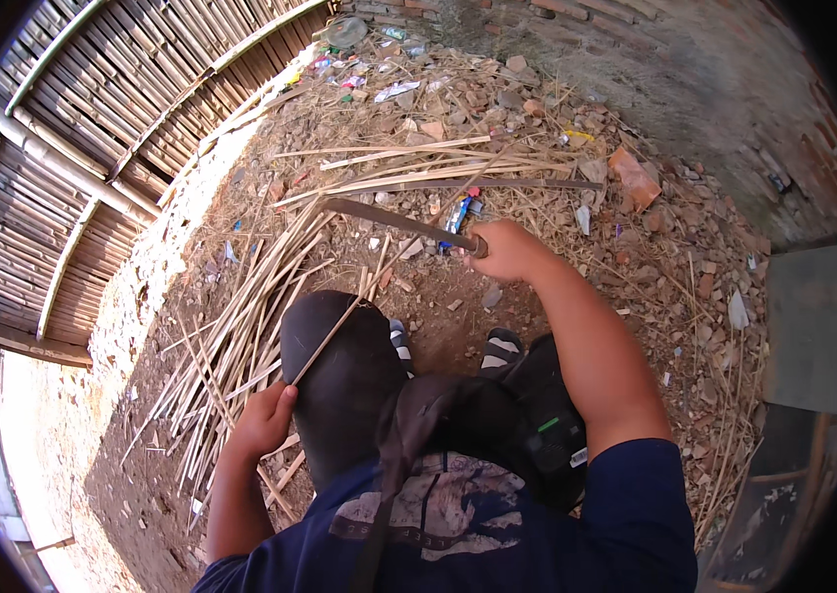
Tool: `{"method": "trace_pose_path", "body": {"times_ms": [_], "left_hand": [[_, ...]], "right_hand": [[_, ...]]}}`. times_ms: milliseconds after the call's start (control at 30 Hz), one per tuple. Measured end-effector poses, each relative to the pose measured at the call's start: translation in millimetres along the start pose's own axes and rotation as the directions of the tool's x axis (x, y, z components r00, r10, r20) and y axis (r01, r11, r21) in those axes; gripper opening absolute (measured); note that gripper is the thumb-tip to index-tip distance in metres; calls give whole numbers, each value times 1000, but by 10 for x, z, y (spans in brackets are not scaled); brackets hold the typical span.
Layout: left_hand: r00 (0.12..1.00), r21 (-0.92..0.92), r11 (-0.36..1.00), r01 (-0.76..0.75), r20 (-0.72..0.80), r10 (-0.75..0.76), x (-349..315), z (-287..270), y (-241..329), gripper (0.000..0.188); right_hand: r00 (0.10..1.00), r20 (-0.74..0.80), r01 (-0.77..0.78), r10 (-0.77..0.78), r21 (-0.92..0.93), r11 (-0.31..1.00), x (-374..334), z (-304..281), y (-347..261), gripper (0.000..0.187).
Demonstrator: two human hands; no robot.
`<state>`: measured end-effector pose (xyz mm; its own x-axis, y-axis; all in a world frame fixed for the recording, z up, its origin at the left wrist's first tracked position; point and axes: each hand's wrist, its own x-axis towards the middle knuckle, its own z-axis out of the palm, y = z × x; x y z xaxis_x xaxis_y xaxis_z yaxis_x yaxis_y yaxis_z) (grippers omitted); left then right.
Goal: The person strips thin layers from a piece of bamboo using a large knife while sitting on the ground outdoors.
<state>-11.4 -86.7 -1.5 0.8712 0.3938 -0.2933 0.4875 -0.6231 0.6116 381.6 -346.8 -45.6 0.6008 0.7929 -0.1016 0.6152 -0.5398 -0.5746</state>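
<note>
My right hand [509,251] is closed round the handle of a machete [394,221]. Its long dark blade points left, its tip by the upper end of a pile of split bamboo strips [245,316]. Beside my left thigh, my left hand [265,419] pinches a thin bamboo strip [329,336]. That strip slants up and right across my dark-clad left knee, its upper part beyond the knee toward the blade. The pile spreads on the ground to the left of my leg. More long strips [408,163] lie crosswise beyond the blade, one of them darker.
Rubble, broken brick [634,178], dry straw and plastic litter [396,91] cover the ground ahead and to the right. A bamboo slat wall [92,119] rises at the left. A worn brick wall [695,99] closes off the far right, with grey panels [810,326] nearer.
</note>
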Motion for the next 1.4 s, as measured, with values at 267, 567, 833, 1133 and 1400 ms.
{"method": "trace_pose_path", "body": {"times_ms": [267,567,833,1133,1400], "left_hand": [[992,-35,994,102,76,-99,-5,-63,28,56],[996,-171,983,61,67,-50,45,12,-204,55],[973,-206,958,198,156,-168,48,-24,-110,58],[990,-131,987,98,113,-83,109,-29,-288,58],[988,-99,985,140,85,-131,81,-54,-125,58]], "right_hand": [[992,-54,-114,117,47,992,-63,-126,36,46],[991,132,-55,34,155,986,19,-44,175,34],[995,-95,4,3,78,997,16,48,-101,35],[999,38,26,-29,89,996,12,-15,68,33],[993,-5,118,-118,-24,993,-27,45,-227,31]]}}
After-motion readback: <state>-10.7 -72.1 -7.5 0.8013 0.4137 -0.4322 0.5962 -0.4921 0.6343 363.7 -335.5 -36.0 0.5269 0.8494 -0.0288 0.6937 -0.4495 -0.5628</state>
